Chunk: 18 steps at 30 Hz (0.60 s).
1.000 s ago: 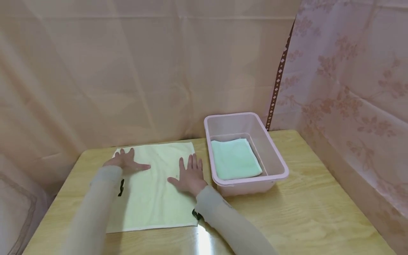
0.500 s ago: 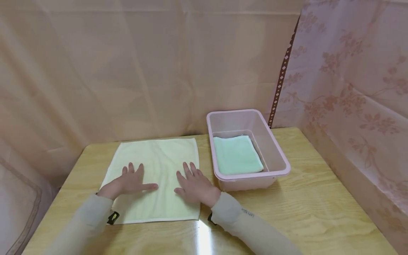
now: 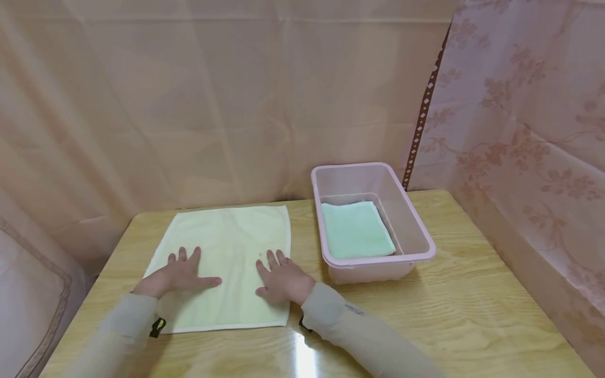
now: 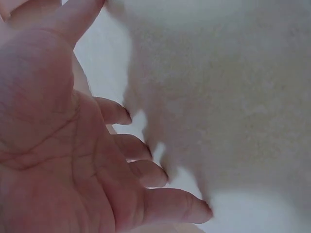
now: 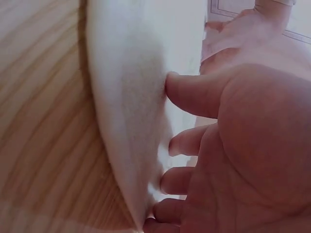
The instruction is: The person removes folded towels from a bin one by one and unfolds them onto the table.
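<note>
A pale yellow towel (image 3: 231, 236) with a white hem lies spread out on the table. On its left part rests my left hand (image 3: 177, 274), fingers spread and thumb pointing right. My right hand (image 3: 283, 281) touches the towel's right part, fingers extended toward the far side. In the left wrist view the left hand's fingertips (image 4: 206, 211) meet the cloth while the palm is raised off it. From the right wrist, the thumb and fingers (image 5: 177, 182) likewise touch the towel (image 5: 141, 97) near its edge. Neither hand grips anything.
A pink plastic basin (image 3: 427, 252) stands to the right of the towel. Inside it lies a folded mint-green towel (image 3: 356, 231). The wooden table (image 3: 449, 315) backs onto a beige curtain (image 3: 227, 105), with a floral curtain (image 3: 534, 157) along the right.
Both hands have slid over the towel toward the near side, the left one farther. Ripples in the cloth's middle look flatter. The basin and green towel have not been handled.
</note>
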Tool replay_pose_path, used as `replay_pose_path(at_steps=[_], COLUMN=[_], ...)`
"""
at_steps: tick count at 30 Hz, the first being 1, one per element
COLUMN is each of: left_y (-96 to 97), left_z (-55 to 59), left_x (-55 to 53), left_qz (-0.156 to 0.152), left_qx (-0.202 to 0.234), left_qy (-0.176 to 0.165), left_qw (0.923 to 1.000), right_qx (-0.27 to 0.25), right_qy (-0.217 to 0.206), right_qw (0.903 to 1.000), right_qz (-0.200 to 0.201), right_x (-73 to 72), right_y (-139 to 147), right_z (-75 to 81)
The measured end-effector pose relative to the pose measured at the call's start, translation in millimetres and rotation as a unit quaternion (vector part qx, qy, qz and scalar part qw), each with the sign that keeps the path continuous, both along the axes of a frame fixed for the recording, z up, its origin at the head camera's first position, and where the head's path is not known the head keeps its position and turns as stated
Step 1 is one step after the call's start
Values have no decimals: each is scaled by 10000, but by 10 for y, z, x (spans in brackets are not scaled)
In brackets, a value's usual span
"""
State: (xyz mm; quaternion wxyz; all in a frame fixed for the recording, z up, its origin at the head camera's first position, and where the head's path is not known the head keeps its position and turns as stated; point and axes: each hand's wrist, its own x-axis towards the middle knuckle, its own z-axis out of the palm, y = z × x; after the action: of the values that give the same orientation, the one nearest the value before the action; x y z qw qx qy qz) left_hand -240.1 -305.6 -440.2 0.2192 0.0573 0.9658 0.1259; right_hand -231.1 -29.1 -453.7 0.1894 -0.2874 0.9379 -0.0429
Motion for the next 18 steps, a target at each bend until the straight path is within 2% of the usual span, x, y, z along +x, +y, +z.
replay_pose_path(at_steps=[6,11,15,18], left_y=[-292,-539,-743,-864], left_z=[-39,-86,-71,-25], left_x=[42,25,-3,-8], left_qz=[87,57,101,181], left_qx=[246,341,253,246], left_qy=[-8,-17,-32,-119], left_qw=[9997,9994,9996,9995], right_qx=[147,448,629,592], right_qy=[19,85,205,151], right_qw=[9999,9989,9977,9980], right_qz=[3,-43,149,131], right_x=[30,79,109,114], right_y=[-223,-442,-609,-711], right_z=[-21,-10,27,62])
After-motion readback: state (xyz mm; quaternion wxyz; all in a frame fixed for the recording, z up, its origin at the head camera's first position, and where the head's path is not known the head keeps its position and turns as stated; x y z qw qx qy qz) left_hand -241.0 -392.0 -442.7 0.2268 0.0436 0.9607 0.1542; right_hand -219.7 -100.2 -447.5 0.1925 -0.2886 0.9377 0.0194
